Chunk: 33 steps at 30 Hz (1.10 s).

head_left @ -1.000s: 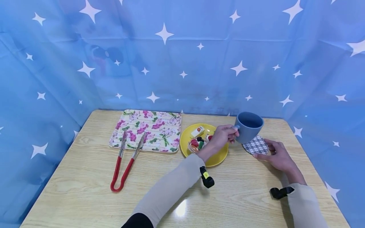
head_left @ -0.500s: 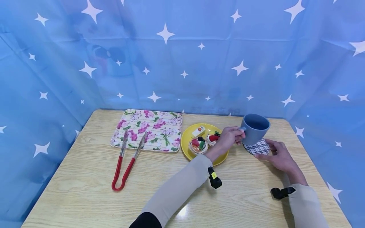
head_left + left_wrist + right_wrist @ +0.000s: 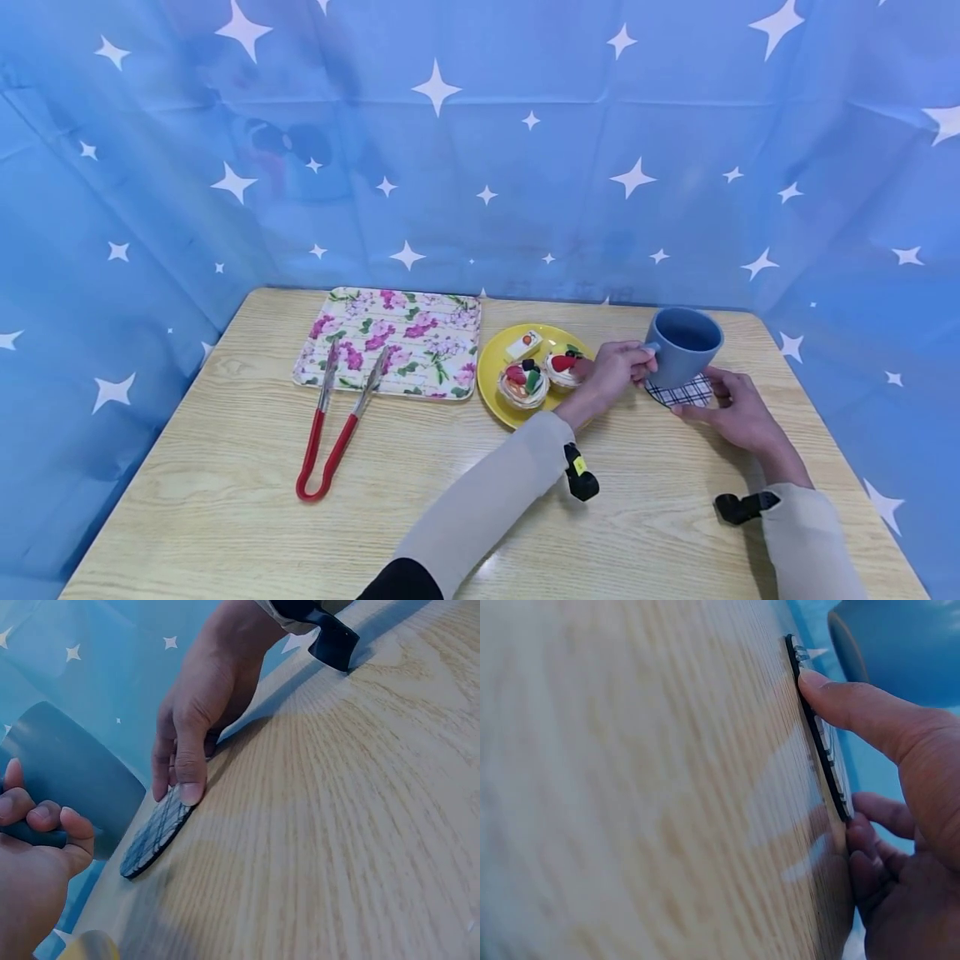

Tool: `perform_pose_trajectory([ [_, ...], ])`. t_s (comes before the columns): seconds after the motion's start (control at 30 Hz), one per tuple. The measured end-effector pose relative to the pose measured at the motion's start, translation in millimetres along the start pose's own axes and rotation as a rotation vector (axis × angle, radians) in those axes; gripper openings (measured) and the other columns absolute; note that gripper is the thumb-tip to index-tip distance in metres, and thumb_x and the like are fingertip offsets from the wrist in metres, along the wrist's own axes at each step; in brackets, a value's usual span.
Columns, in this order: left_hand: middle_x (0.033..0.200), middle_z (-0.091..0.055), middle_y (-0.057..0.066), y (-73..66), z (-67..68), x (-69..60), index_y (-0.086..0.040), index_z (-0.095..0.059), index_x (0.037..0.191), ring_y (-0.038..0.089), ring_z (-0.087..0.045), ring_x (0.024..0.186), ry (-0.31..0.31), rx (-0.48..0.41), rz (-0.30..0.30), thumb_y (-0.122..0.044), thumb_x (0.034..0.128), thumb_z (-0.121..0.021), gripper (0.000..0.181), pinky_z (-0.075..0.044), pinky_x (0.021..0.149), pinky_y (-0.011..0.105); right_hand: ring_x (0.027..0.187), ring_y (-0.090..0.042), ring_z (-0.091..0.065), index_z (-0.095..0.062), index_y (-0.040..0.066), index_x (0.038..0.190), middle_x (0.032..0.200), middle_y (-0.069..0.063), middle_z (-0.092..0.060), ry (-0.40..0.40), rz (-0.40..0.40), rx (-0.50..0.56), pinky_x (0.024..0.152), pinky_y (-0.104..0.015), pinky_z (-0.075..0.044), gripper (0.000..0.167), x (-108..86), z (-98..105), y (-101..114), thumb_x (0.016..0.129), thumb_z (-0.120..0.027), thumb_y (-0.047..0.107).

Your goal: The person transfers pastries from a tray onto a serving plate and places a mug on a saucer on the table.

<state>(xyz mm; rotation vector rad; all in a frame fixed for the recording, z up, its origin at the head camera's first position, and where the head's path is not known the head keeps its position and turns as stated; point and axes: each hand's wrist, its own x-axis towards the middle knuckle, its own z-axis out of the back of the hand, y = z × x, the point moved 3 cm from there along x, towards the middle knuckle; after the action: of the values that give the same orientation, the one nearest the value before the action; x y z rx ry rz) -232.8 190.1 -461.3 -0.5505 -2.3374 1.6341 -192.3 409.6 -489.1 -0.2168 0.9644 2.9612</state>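
Observation:
My left hand grips the handle of a blue-grey mug. The mug is held in the air, slightly tilted, above a round plaid coaster. In the left wrist view a gap shows between the mug and the coaster. My right hand holds the coaster by its edge, thumb on the near side and fingers on the far side. The right wrist view shows that thumb on the dark-edged coaster, which lies at the wooden tabletop. The mug hides part of the coaster in the head view.
Left of the mug sits a yellow plate with two cream-topped cupcakes and a small cake piece. Red-handled tongs rest partly on a floral tray. A blue star-printed curtain rises behind the wooden table.
My left hand has carried the mug to the right and slightly lower, further over the coaster. More of the plate and cupcakes shows. My right hand stays at the coaster.

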Motion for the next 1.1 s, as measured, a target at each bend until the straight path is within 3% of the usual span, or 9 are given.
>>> perform_pose_trajectory([
  [0.6,0.069,-0.053,0.002,24.2,-12.4,3.0,0.012,-0.06,0.086,0.014,-0.045,0.064,0.016,0.005,-0.022,-0.012,0.1022,-0.054,0.029,-0.044,0.063,0.024,0.118,-0.046,-0.037,-0.036,-0.011,0.148,0.138,-0.034,-0.032,-0.006,0.042,0.03,0.09,-0.062,-0.039,0.089,-2.2,0,-1,0.09,-0.078,0.042],
  [0.7,0.069,-0.053,0.001,27.0,-14.6,2.5,0.012,-0.06,0.087,0.014,-0.045,0.064,0.009,0.005,-0.029,-0.012,0.1019,-0.055,0.029,-0.044,0.063,0.023,0.119,-0.04,-0.041,-0.042,-0.004,0.148,0.139,-0.03,-0.039,-0.026,0.091,0.046,0.089,-0.056,-0.04,0.082,-1.2,0,-2,0.09,-0.079,0.039],
  [0.83,0.068,-0.049,0.001,30.3,-17.7,2.2,0.013,-0.059,0.087,0.012,-0.043,0.063,0.007,0.017,-0.037,-0.012,0.1019,-0.054,0.03,-0.041,0.064,0.023,0.11,-0.027,-0.05,-0.051,0.005,0.144,0.134,-0.019,-0.057,-0.068,0.162,0.045,0.085,-0.035,-0.041,0.071,-0.2,1,-1,0.088,-0.082,0.035],
  [0.9,0.068,-0.049,0.003,31.4,-19.1,2.3,0.013,-0.06,0.087,0.012,-0.043,0.063,0.004,0.016,-0.036,-0.012,0.1017,-0.054,0.03,-0.041,0.064,0.023,0.106,-0.022,-0.049,-0.053,0.007,0.142,0.131,-0.016,-0.059,-0.082,0.175,0.039,0.081,-0.028,-0.037,0.068,-0.1,1,-1,0.087,-0.083,0.035],
  [1.1,0.075,-0.052,0.009,31.4,-22.3,0.5,0.01,-0.062,0.087,0.011,-0.044,0.064,0.022,0.071,-0.037,-0.016,0.1026,-0.054,0.032,-0.041,0.062,0.022,0.108,-0.015,-0.043,-0.052,0.006,0.141,0.133,-0.019,-0.051,-0.089,0.173,0.051,0.085,-0.032,-0.036,0.069,-0.4,1,-1,0.087,-0.083,0.034],
])
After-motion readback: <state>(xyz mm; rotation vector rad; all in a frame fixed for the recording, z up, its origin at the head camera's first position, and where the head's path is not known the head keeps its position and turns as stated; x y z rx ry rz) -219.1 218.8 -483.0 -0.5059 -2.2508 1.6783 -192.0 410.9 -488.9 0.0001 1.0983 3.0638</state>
